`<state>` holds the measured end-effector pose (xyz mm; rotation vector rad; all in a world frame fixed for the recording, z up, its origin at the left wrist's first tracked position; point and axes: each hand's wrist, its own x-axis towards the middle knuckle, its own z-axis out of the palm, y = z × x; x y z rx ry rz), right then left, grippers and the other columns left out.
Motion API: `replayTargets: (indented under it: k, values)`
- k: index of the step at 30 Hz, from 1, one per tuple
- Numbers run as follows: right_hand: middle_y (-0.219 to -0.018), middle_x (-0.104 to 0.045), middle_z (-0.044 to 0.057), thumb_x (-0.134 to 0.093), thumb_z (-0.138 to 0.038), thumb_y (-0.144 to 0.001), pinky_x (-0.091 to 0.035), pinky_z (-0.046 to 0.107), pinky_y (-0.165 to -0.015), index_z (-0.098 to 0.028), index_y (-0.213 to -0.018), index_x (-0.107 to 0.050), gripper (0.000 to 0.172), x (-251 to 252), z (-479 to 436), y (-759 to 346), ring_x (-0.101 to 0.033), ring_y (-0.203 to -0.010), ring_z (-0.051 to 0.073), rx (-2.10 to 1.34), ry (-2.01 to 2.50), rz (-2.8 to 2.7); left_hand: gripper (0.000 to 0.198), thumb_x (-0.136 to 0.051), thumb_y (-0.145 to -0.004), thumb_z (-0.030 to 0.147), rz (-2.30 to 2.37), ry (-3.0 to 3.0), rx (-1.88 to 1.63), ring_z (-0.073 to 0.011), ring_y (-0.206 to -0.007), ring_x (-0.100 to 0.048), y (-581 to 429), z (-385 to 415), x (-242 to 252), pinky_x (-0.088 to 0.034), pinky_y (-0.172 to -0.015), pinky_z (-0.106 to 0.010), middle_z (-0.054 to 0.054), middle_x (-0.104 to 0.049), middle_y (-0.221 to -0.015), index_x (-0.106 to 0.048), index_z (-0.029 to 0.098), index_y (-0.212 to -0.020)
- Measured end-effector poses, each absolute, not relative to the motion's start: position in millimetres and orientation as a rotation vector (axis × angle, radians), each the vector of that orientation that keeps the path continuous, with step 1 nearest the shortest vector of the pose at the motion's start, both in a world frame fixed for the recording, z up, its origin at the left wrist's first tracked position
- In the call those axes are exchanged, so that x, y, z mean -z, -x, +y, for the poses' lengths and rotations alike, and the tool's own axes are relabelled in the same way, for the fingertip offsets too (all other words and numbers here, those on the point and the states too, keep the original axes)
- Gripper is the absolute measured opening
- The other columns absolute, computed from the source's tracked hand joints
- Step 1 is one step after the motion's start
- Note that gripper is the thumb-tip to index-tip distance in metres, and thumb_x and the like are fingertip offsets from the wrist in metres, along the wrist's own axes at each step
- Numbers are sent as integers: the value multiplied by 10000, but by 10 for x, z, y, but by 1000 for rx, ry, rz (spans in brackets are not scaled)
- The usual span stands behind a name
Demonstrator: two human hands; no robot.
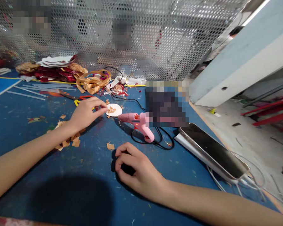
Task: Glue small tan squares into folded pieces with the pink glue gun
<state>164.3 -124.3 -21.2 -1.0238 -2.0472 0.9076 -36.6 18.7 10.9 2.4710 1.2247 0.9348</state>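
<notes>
Head view: a white disc is shown flat on the blue worktop, just to the right of the left hand, whose thumb and forefinger are brought together at its near-left edge. Whether the rim or a small bit is gripped cannot be told. By the left hand the disc is more nearly reached; from the right hand it is set apart, ahead and to the left. The right hand is half curled, with a gap left between thumb and fingers, and nothing is seen held in it.

Beside the disc a pink glue gun is laid lengthwise from left to right, its nozzle directed at the disc and its handle angled back toward the right hand. Tan bits are borne on the disc. Tan scraps are heaped under and beside the left forearm; a single scrap is placed near the right fingertips. Scissors are partly covered behind the left hand.
</notes>
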Motion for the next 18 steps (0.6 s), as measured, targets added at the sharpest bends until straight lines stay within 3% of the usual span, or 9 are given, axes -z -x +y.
replayTargets:
  k: [8,10,15,18]
  values:
    - [-973,-555,37,-554,0,-720,-493,280,-811,-203,-749,-610,212,207,-1252,-1645,-590,-918,156,-889,1016,-2072,194,-565,-868,336,1250,-2514,-1008,-201,-1044,-604,379,182,-40,-451,-942,-331,-56,-662,-1138,-689,191,-834]
    - [-981,-559,43,-553,-4,-724,-494,284,-814,-199,-757,-612,206,205,-1250,-1647,-589,-923,159,-877,1007,-2084,165,-576,-868,326,1235,-2523,-1021,-187,-993,-623,347,113,-32,-452,-926,-311,-38,-689,-1049,-676,197,-843]
    - [-991,-565,45,-543,-15,-736,-496,287,-809,-203,-772,-611,203,209,-1247,-1652,-582,-925,164,-842,999,-2121,151,-565,-889,342,1284,-2518,-927,-131,-694,-620,270,-175,19,-462,-703,-236,18,-683,-780,-651,220,-913]
    - [-984,-562,44,-541,-19,-738,-493,287,-820,-206,-785,-601,201,205,-1240,-1653,-579,-930,163,-856,984,-2097,174,-473,-941,309,1238,-2539,-890,-121,-686,-623,270,-319,77,-466,-694,-221,16,-690,-811,-624,229,-975]
